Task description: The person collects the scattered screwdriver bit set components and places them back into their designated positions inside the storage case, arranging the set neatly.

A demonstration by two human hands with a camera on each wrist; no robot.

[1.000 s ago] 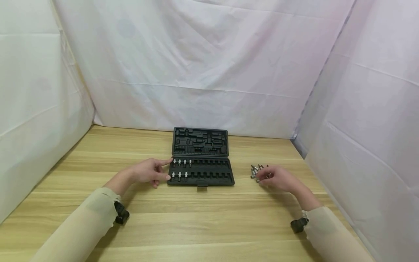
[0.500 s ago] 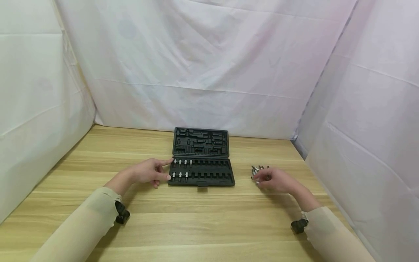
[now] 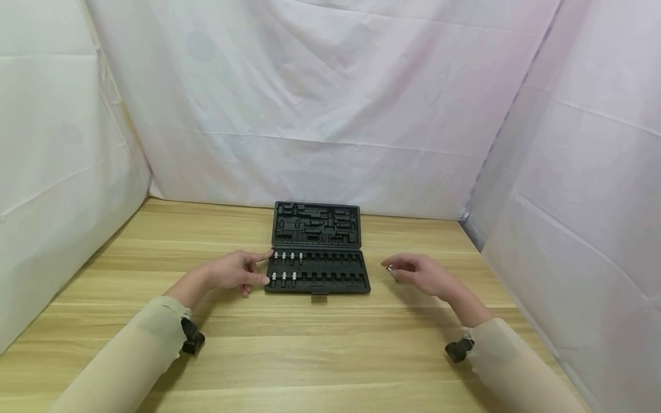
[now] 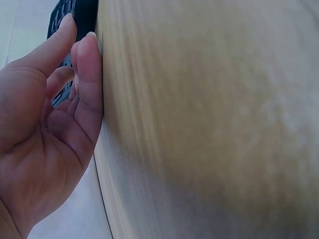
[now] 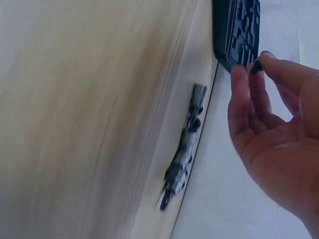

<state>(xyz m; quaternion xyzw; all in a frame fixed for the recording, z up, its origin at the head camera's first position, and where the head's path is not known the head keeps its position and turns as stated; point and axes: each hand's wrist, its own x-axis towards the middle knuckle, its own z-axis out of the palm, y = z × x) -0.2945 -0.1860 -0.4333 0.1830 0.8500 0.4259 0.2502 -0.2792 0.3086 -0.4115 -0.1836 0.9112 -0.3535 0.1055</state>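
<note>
A black plastic case point(image 3: 330, 265) lies open on the table, its moulded lid point(image 3: 317, 223) laid back. Silver-topped bit sockets point(image 3: 283, 276) fill the left slots of its two rows: several in the back row, three in the front. My left hand point(image 3: 233, 271) touches the case's left edge with extended thumb and index finger. To the right of the case, my right hand point(image 3: 419, 276) pinches a bit socket point(image 3: 391, 269) between thumb and fingertips. Loose bit sockets point(image 5: 184, 149) lie in a pile on the table in the right wrist view; the hand hides them in the head view.
The wooden table point(image 3: 310, 350) ends at a white cloth point(image 3: 320, 115) behind the case. More white cloth hangs at both sides. A small black wrist camera point(image 3: 193, 335) sits at the left sleeve, another black camera point(image 3: 458, 349) at the right.
My right hand has lifted away from the pile with a bit socket in its fingertips and moved left towards the case. The left hand keeps its place at the case's edge.
</note>
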